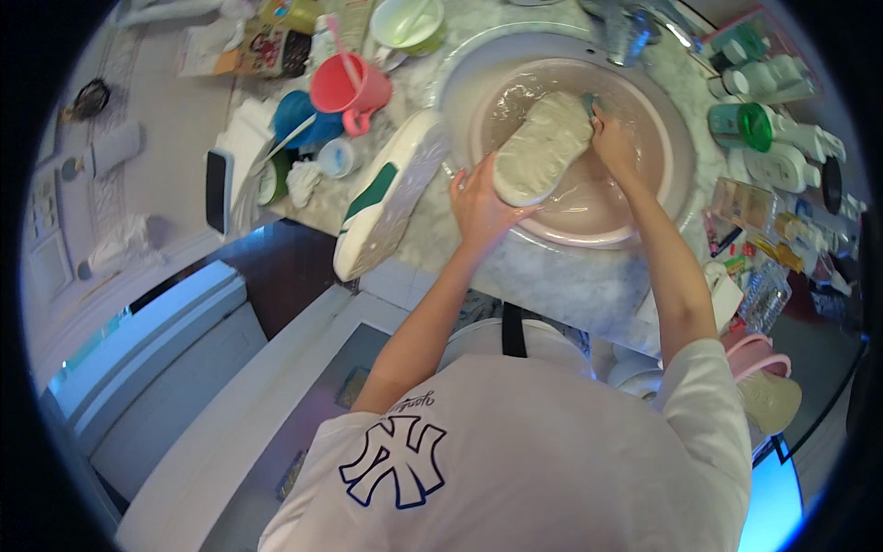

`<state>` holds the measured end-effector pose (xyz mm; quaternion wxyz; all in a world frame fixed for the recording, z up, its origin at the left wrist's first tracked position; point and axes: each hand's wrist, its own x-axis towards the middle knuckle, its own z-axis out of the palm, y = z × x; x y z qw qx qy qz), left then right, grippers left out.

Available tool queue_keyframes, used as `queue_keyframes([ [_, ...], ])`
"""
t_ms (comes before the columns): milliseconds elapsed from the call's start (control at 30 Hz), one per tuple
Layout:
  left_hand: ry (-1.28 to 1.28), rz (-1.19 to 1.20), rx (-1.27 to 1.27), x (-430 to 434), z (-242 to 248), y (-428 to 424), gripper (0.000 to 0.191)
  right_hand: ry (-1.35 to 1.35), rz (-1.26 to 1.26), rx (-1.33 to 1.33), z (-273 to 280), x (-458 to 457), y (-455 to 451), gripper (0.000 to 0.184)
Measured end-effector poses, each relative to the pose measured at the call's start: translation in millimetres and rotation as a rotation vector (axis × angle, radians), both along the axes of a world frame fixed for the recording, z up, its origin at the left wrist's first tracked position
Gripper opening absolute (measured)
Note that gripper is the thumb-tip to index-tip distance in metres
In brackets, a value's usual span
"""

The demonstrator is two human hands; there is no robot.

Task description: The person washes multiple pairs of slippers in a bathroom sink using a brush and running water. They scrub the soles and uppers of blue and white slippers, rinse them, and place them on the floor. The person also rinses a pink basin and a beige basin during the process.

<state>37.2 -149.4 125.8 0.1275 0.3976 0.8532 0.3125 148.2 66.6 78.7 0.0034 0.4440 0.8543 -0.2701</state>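
Observation:
My left hand [481, 210] grips one end of a pale shoe [545, 148], fingers on its side and thumb near the lower edge. The shoe is held sole up over a pink basin [664, 162] that holds water and sits in the washbasin. At the shoe's far right side, my right hand [612, 138] holds a small blue-grey object [590, 103], mostly hidden by the fingers; its kind is not clear. Left of the basin, a second shoe [393, 193], white with a green side patch, lies tilted across the counter's front edge.
A red mug [348, 86] with a toothbrush, a green-white bowl [408, 26] and a blue cup [303, 117] stand on the marble counter [559, 276] at left. The faucet [628, 38] rises behind the basin. Bottles [776, 162] and small items crowd the right side.

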Motion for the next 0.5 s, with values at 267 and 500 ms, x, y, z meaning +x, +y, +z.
queue_keyframes([
  [267, -0.018, -0.016, 0.048, -0.2, 1.7, -0.4, 0.098, 0.018, 0.13, -0.031, 33.7, 18.4, -18.5, 0.037],
  [500, -0.008, 0.005, -0.021, 1.5, 4.3, 1.4, 0.094, 0.137, 0.18, -0.212, 30.7, 22.7, -44.0, 0.036],
])
